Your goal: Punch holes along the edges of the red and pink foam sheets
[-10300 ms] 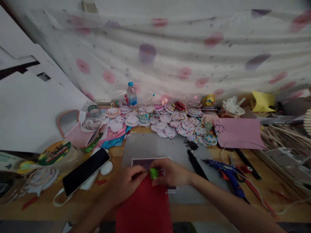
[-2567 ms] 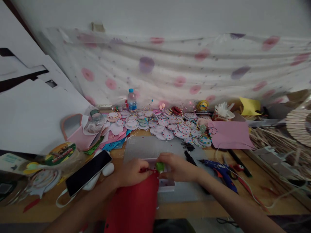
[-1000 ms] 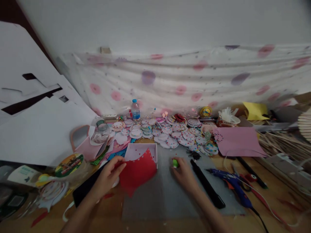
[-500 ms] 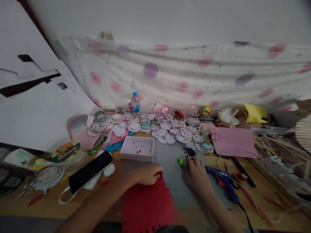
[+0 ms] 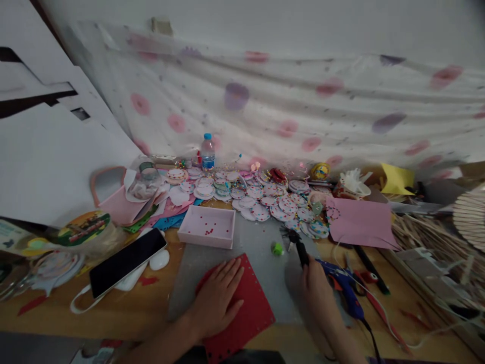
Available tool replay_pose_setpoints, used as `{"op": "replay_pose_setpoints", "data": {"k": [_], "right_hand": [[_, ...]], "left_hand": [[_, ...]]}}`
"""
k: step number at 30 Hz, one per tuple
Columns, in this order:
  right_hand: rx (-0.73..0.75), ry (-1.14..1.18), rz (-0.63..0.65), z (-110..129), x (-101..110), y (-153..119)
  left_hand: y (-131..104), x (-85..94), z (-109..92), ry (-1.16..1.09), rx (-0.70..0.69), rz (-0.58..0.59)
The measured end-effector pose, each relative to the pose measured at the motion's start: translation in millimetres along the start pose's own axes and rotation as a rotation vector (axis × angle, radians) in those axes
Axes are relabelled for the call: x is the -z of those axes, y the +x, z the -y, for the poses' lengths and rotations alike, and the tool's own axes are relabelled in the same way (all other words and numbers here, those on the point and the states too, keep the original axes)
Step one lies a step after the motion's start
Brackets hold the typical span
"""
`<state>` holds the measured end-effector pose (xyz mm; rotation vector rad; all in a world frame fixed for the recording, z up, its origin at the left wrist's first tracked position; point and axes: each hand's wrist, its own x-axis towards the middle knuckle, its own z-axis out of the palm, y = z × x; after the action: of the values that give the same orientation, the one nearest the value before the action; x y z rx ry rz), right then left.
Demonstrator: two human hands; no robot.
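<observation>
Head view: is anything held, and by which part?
The right hand holds the black tool by its near end; the left hand lies flat on the red sheet.

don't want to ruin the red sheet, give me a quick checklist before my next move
1. Left hand steadying the red sheet: ok, palm down on it
2. Sheet fully on the mat: not ok, its near end runs past the edge
3. Black tool in the right hand: ok
4. Green piece off the sheet: ok, apart on the mat
5. Glue gun cool: cannot tell
</observation>
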<state>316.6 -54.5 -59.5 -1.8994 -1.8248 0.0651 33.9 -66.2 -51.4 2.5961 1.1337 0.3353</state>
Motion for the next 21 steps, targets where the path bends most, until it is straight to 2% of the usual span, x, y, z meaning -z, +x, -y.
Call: {"op": "replay_pose_setpoints", "data": {"k": [2, 4, 7, 9, 15, 21], "right_hand": [[0.010, 0.147, 0.018, 9, 8, -5], [0.050, 0.259, 0.122, 22, 13, -13], [0.131, 0.362, 0.292, 42, 7, -24], [0.153, 0.378, 0.354, 54, -1, -27], [0.140, 0.237, 0.466, 79, -13, -20], [0.189, -0.025, 0.491, 95, -19, -13]], "left_hand": [[7, 4.2, 10, 0.003, -0.029, 0.016], [17, 8.7, 19, 0.002, -0.061, 0.028], [29, 11.8, 26, 0.007, -0.084, 0.042], [32, 11.3, 28, 0.007, -0.087, 0.040], [31, 6.0, 29, -0.018, -0.067, 0.008], [31, 4.7, 30, -0.026, -0.082, 0.005]]}}
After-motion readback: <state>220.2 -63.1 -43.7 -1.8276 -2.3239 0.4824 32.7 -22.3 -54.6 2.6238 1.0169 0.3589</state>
